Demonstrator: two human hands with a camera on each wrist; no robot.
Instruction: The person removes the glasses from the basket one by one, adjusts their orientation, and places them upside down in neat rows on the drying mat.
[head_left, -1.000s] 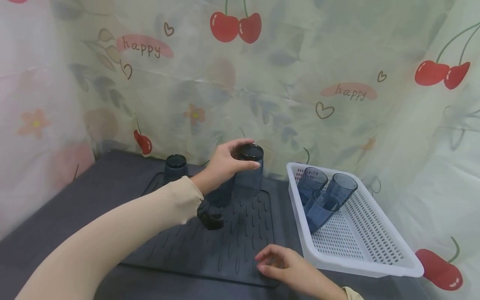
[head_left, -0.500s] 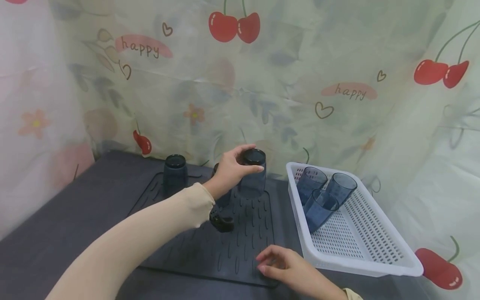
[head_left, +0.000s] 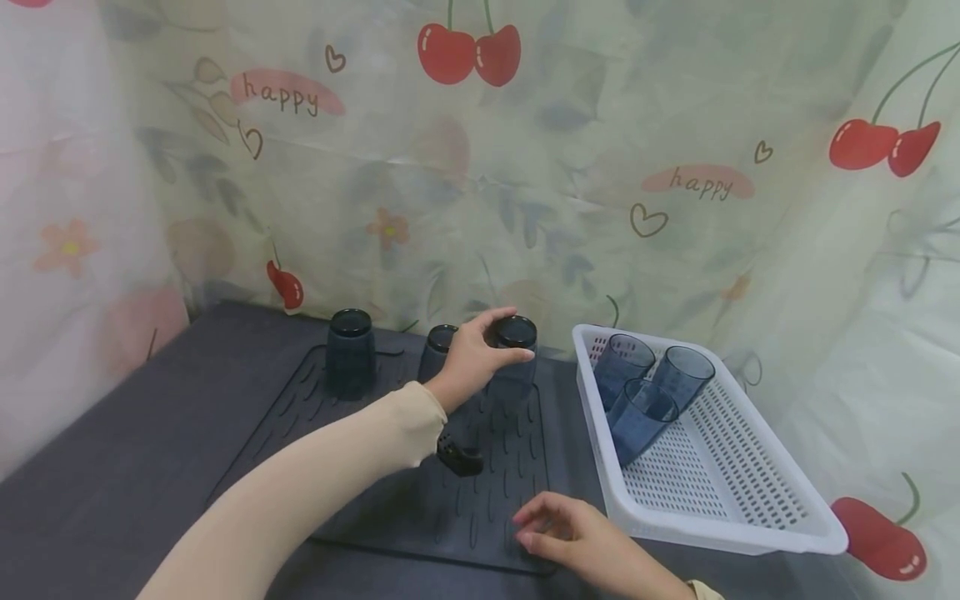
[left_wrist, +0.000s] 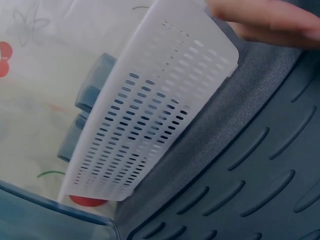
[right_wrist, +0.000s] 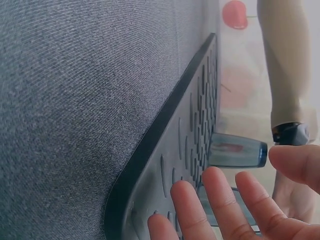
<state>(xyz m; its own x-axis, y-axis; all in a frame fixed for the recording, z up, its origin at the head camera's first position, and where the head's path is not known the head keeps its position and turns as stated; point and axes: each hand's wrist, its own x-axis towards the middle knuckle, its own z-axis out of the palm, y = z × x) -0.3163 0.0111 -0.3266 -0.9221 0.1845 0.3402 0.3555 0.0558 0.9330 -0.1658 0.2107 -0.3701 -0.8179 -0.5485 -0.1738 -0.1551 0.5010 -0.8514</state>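
Observation:
With thumb and fingers around its base end, my left hand point(head_left: 476, 358) grips a blue glass tumbler point(head_left: 516, 367) turned upside down, over the back right of the dark drying mat point(head_left: 420, 517). Whether its rim touches the mat I cannot tell. Part of that tumbler point(left_wrist: 45, 217) fills the lower left of the left wrist view. Two more upside-down tumblers stand on the mat: one point(head_left: 351, 354) at the back left, the other point(head_left: 435, 354) partly behind my left hand. My right hand point(head_left: 577, 533), fingers loosely bent and holding nothing, hovers by the mat's front right corner.
A white perforated plastic basket point(head_left: 731, 533) sits to the right of the mat. Inside it, three blue tumblers point(head_left: 645, 421) lean at its left end. A printed curtain point(head_left: 570, 167) hangs close behind. Dark cloth point(head_left: 112, 425) covers the table.
My left hand has brought the upside-down tumbler down and slightly right, towards the mat. The tumbler behind that hand shows more now. My right hand has hardly moved.

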